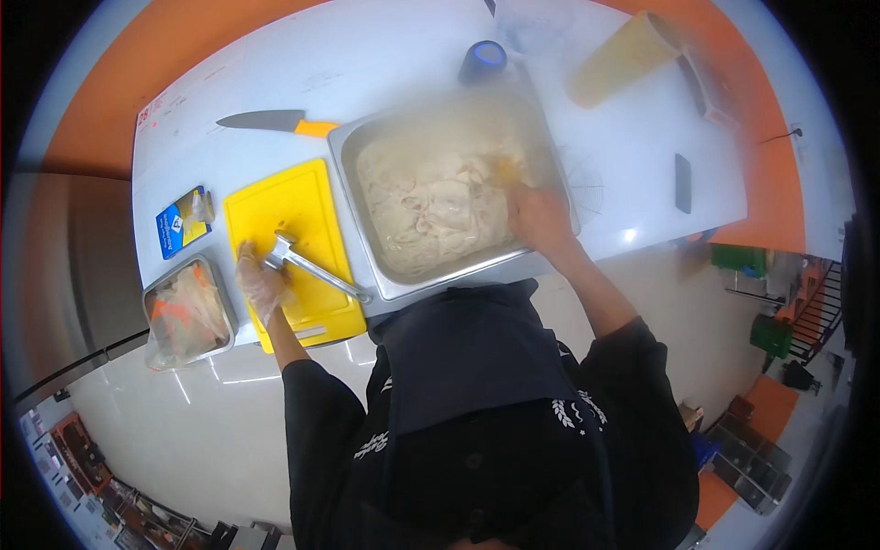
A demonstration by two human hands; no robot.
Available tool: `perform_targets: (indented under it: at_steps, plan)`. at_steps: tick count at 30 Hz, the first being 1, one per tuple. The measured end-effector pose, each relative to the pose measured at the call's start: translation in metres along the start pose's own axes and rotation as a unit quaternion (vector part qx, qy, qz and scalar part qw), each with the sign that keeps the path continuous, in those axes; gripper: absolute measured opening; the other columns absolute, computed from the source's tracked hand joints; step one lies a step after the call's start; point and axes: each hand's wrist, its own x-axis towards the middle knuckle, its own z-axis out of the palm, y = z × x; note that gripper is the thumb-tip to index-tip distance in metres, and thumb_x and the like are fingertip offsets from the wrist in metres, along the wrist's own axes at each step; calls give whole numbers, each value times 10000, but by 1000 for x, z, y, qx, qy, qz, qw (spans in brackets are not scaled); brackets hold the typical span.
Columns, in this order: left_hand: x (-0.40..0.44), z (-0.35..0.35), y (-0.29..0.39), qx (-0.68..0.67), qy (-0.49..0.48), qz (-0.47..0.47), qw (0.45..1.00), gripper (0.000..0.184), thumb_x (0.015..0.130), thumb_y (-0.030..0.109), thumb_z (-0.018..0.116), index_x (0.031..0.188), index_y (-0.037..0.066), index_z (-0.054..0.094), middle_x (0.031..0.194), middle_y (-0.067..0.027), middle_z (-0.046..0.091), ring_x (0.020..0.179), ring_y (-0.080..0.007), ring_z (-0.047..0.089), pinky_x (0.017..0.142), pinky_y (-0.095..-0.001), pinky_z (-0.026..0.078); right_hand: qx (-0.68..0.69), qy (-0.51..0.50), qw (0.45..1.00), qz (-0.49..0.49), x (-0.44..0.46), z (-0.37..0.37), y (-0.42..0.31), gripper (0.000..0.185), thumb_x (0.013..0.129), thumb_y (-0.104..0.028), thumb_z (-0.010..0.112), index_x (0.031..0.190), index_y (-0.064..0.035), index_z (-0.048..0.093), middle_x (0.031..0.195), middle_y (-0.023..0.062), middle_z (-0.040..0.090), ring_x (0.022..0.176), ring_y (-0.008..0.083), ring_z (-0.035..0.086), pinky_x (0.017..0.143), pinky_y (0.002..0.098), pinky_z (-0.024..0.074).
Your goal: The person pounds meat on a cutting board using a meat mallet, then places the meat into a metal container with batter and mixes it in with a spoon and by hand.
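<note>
My left hand, in a clear plastic glove, rests on the left part of a yellow cutting board. Its fingers look loosely stretched out, beside the head of a metal meat mallet that lies across the board. My right hand reaches over the right side of a deep steel pan. Pale, wet pieces of raw meat in a creamy coating fill the pan. The right fingers are closed near a blurred yellow-brown patch; I cannot make out what they hold.
A knife with a yellow handle lies behind the board. To the left are a blue-yellow box and a small steel tray with a plastic bag. A dark round device, a yellowish container and a phone-like slab stand beyond the pan.
</note>
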Motion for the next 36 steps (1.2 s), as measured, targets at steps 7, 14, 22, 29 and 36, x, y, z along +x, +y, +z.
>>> perform_targets:
  at_steps: [7,14,22,29,36]
  plan:
    - [-7,0,26,-181,-42,-108,977,288,980,321,429,1030,76,571,808,-68,621,534,-180,557,375,-293,410,34,-7,998,-48,-20,-20,-4,212,900,-173,495,772,-31,586,652,192,616,631,402,616,596,497,491]
    - [-11,1,41,-224,-27,-148,963,296,979,338,429,1035,87,576,812,-61,628,528,-169,548,384,-285,404,-22,11,994,-110,-37,-40,-3,99,828,-106,514,808,-50,594,649,161,630,578,355,631,534,453,501]
    - [-9,-1,32,-135,-50,-123,982,291,975,322,424,1046,92,586,845,-59,631,596,-162,567,391,-282,409,-15,-9,1000,5,-25,-24,8,177,887,-198,510,825,-64,609,670,187,620,639,390,625,573,499,492]
    - [1,-1,1,74,10,120,990,258,976,298,430,1044,96,576,889,-60,628,620,-165,581,398,-284,429,-32,-47,997,44,-22,-28,1,227,894,-218,513,776,-54,617,695,196,626,677,407,625,623,506,499]
    - [-6,2,18,-69,-18,-1,997,264,971,327,451,1048,110,580,865,-43,630,616,-157,578,404,-282,424,-86,-51,994,45,-10,-29,13,152,794,-141,549,801,-41,663,702,195,653,683,369,668,627,498,526]
